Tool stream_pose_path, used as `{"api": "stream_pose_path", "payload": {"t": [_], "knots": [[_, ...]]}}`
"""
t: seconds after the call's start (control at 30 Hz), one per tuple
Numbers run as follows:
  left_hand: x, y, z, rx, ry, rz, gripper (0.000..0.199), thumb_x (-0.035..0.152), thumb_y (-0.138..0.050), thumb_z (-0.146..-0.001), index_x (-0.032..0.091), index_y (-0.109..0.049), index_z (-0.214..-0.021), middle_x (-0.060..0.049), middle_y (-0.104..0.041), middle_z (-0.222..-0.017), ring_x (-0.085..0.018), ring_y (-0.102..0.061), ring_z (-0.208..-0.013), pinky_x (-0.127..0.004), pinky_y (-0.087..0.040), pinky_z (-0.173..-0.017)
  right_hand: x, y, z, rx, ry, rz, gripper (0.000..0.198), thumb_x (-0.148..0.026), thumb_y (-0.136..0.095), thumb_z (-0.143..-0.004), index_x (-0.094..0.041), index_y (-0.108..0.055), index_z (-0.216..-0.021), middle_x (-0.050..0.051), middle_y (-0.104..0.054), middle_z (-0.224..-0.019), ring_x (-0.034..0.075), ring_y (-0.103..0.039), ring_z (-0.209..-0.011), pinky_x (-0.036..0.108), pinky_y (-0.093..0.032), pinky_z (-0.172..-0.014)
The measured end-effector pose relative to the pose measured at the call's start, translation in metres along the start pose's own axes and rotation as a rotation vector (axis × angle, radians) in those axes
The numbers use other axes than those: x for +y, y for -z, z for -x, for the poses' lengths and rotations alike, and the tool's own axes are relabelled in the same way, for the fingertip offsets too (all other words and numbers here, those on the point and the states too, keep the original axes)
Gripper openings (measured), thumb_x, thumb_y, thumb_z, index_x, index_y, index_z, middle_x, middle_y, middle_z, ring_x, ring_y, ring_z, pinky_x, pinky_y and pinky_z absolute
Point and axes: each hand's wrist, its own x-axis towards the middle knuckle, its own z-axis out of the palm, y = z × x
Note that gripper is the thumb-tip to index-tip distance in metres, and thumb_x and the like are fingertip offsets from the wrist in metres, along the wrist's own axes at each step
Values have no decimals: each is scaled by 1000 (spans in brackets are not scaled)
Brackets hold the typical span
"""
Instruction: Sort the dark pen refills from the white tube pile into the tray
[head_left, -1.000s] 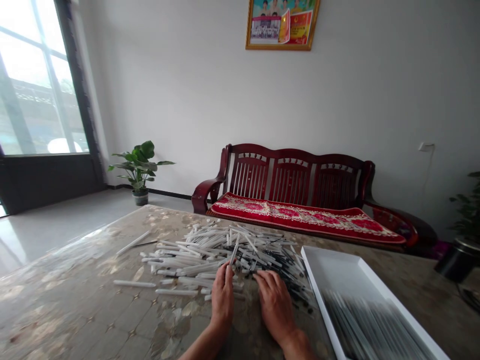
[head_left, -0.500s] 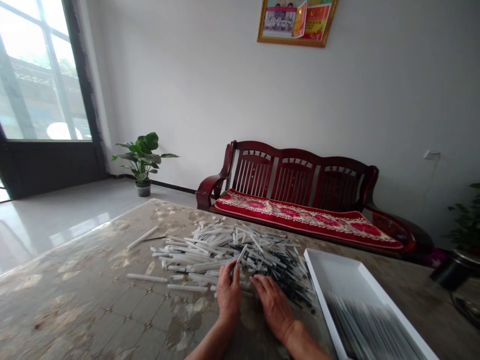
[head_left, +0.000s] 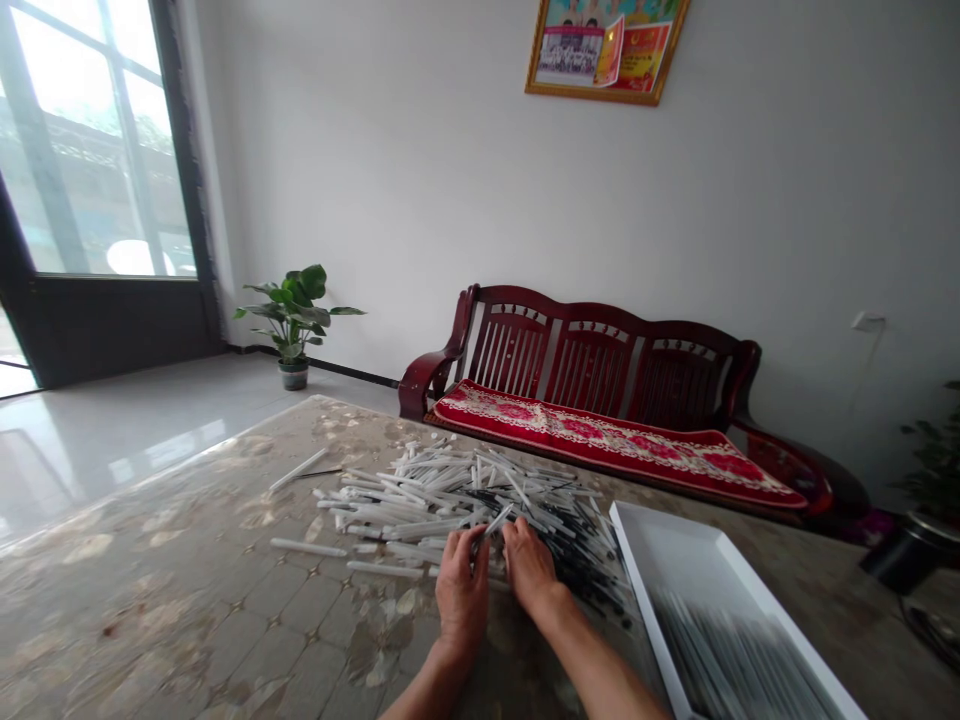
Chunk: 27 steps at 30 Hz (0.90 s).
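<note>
A white pen [head_left: 498, 521] slants up from the closed fingers of my left hand [head_left: 461, 585], above the near edge of a heap. My right hand [head_left: 529, 565] is closed beside the pen's upper end, its fingertips pinched together; what they hold is hidden. The heap of pens [head_left: 427, 500] spreads across the table in front of both hands, mostly white pieces on the left and black ones [head_left: 574, 555] on the right. To the right, a white box [head_left: 720, 545] holds rows of slim greyish pens [head_left: 750, 655], blurred in this view.
The patterned tablecloth [head_left: 187, 590] carries a few stray white pens [head_left: 307, 547] left of the heap. A dark container [head_left: 900, 555] stands at the far right. Beyond the table are a red wooden bench [head_left: 592, 365] and a potted plant [head_left: 292, 320].
My right hand has risen from the heap and moved up and left to the pen in my left hand. That pen is now tilted more to the right. The view has shifted slightly.
</note>
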Motion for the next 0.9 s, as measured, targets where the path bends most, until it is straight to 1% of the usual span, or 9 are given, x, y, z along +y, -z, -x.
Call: {"api": "stream_pose_path", "payload": {"t": [0.2, 0.37, 0.57, 0.67, 0.7, 0.73, 0.8, 0.87, 0.9], "knots": [[-4, -1, 0, 29, -15, -60, 21, 35, -54, -87, 27, -71, -96, -5, -70, -91, -22, -67, -83, -34, -52, -75, 1, 3, 6, -11, -14, 12, 37, 1, -43, -86, -17, -68, -108, 12, -67, -115, 22, -66, -107, 29, -51, -89], [-7, -3, 0, 15, -47, -128, 22, 34, -52, -89, 26, -70, -98, -5, -70, -92, -22, -67, -86, -33, -52, -76, 7, 4, 12, -16, -3, -3, 43, 4, -37, -86, -14, -69, -109, 15, -67, -117, 24, -65, -111, 31, -49, -95], [-11, -2, 4, 12, -108, -196, 22, 31, -51, -91, 26, -70, -98, -4, -70, -91, -21, -68, -86, -31, -52, -75, 17, 1, 14, 44, -15, -92, 38, 3, -42, -85, -18, -70, -97, 12, -70, -109, 24, -67, -104, 30, -51, -87], [-11, -2, 4, -15, -125, -221, 20, 29, -52, -91, 26, -70, -98, -3, -70, -91, -20, -68, -86, -31, -53, -75, 29, -3, 17, 111, -17, -159, 29, -3, -47, -85, -20, -66, -99, 10, -71, -106, 22, -67, -104, 29, -51, -88], [-11, -2, 4, -36, -129, -232, 20, 28, -52, -90, 26, -71, -98, -3, -71, -91, -20, -68, -86, -31, -53, -76, 34, -5, 18, 150, -37, -245, 26, -7, -47, -87, -21, -65, -100, 9, -71, -103, 22, -68, -100, 29, -52, -86], [-10, -2, 4, -62, -134, -245, 19, 27, -53, -90, 26, -71, -97, -3, -71, -91, -20, -68, -86, -31, -53, -76, 40, -6, 20, 197, -79, -396, 22, -13, -47, -89, -21, -63, -102, 8, -72, -98, 21, -70, -93, 29, -54, -81], [-8, -2, 4, -131, -149, -274, 19, 24, -55, -89, 26, -72, -97, -3, -72, -91, -21, -68, -87, -31, -53, -77, 49, -8, 23, 297, -209, -857, 20, -32, -52, -90, -21, -62, -103, 6, -72, -87, 22, -70, -77, 31, -56, -68], [-5, -1, 5, -209, -173, -299, 19, 23, -56, -88, 27, -73, -97, -2, -72, -90, -21, -67, -87, -31, -53, -78, 55, -5, 26, 360, -339, -1317, 37, -49, -65, -78, -20, -62, -100, 5, -72, -84, 23, -70, -71, 32, -57, -62], [-3, 0, 5, -244, -185, -308, 19, 23, -57, -88, 27, -73, -97, -2, -72, -89, -21, -67, -87, -32, -53, -78, 57, -2, 28, 365, -378, -1454, 45, -54, -71, -71, -19, -63, -98, 5, -72, -85, 23, -70, -73, 33, -58, -63]]}}
